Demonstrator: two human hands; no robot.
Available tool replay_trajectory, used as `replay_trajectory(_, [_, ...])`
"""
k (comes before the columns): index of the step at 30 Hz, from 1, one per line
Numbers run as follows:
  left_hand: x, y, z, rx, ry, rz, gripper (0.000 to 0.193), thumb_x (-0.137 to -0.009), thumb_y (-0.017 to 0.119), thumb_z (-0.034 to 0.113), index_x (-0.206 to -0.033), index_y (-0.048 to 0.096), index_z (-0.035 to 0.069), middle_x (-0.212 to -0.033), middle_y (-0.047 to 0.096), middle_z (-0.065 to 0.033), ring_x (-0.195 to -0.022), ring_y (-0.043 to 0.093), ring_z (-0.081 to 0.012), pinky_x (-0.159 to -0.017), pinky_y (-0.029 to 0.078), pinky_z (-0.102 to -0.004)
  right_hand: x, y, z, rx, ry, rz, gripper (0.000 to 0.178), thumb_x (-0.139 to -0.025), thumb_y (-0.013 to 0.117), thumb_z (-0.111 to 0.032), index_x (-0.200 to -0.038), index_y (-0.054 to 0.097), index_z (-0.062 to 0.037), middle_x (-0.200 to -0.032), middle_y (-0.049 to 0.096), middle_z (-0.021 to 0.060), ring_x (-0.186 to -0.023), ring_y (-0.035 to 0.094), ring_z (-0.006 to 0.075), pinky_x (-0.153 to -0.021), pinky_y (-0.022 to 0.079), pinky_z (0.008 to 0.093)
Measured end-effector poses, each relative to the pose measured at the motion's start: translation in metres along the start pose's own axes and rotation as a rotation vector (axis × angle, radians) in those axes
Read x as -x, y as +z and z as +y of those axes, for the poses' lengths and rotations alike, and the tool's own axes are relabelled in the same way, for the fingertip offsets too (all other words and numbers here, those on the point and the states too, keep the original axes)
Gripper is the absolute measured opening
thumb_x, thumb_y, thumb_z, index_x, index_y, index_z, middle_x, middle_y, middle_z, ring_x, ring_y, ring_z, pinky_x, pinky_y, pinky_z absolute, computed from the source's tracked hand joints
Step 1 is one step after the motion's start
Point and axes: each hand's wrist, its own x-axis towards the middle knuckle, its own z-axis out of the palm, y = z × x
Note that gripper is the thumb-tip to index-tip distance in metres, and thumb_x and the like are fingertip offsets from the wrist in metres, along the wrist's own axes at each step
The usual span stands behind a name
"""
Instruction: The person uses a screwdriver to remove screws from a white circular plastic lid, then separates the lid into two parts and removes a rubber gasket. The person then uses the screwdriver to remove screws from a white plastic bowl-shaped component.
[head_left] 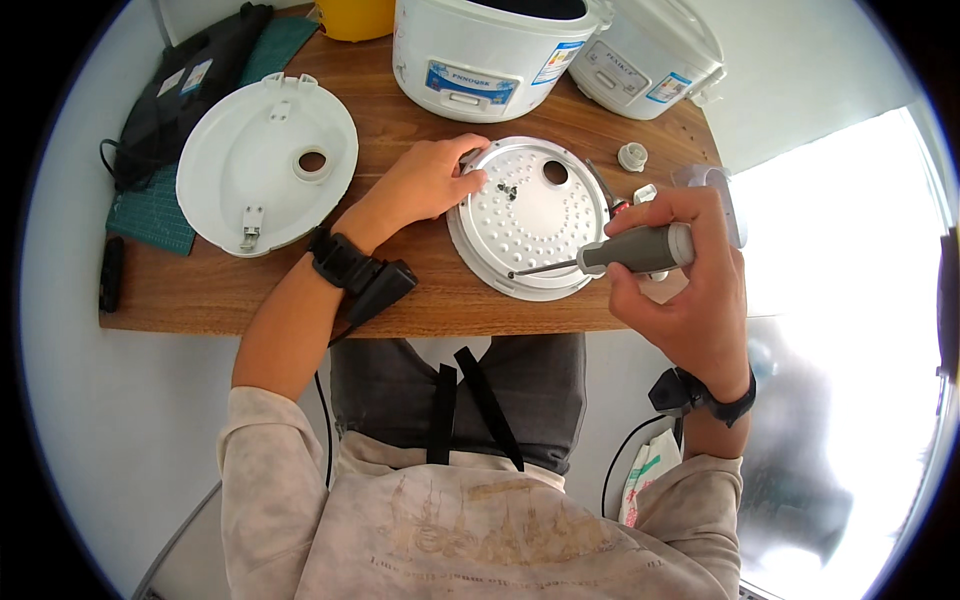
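A round silver rice cooker inner lid [535,215] lies on the wooden table in front of me, dimpled and with a round hole near its far edge. My left hand [430,180] grips its upper left rim, thumb on top and fingers curled over the edge. In my right hand [690,270] is a screwdriver [635,250] with a grey handle, held from the right with the fingers wrapped round it. Its thin shaft slants leftward, and the tip meets a small dark spot, likely a screw, at the lid's near left rim.
A white plastic outer lid [240,170] lies on the left, partly over a green cutting mat [155,215]. White rice cookers [490,75] stand at the back. A white cap [632,156] sits at the right. A black device [195,85] lies at far left.
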Motion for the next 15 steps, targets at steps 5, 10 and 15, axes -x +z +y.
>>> replay_trajectory(5, [-0.0007, 0.0022, -0.0048, -0.017, 0.033, 0.022, 0.045, -0.096, 0.065, 0.024, -0.137, 0.056, 0.01, -0.07, 0.061, -0.0057, -0.054, 0.056, -0.0144, -0.05, 0.045, -0.032, -0.0028, 0.0025, -0.0055, 0.021, 0.025, -0.042, 0.038, -0.076, 0.074, -0.001, -0.106, 0.051, -0.006, -0.092, 0.068, 0.0073, -0.082, 0.071, 0.0223, -0.074, 0.055, 0.0319])
replay_trajectory(10, [-0.0005, 0.0019, -0.0026, 0.012, 0.021, 0.013, 0.044, -0.096, 0.065, 0.023, -0.137, 0.056, 0.01, -0.07, 0.062, -0.0057, -0.054, 0.056, -0.0142, -0.05, 0.045, -0.0316, -0.003, 0.0049, -0.0049, 0.036, -0.029, -0.041, 0.037, -0.076, 0.074, -0.001, -0.105, 0.05, -0.0062, -0.09, 0.067, 0.0068, -0.078, 0.071, 0.0219, -0.071, 0.055, 0.0319])
replay_trajectory(15, [-0.0009, 0.0027, -0.0046, -0.001, 0.03, 0.023, 0.044, -0.096, 0.065, 0.023, -0.136, 0.056, 0.009, -0.07, 0.063, -0.0065, -0.054, 0.057, -0.0144, -0.05, 0.045, -0.0315, -0.0051, 0.0073, -0.0039, 0.021, -0.043, -0.065, 0.038, -0.076, 0.074, 0.0, -0.105, 0.051, -0.0062, -0.088, 0.066, 0.007, -0.075, 0.07, 0.0223, -0.068, 0.054, 0.0321])
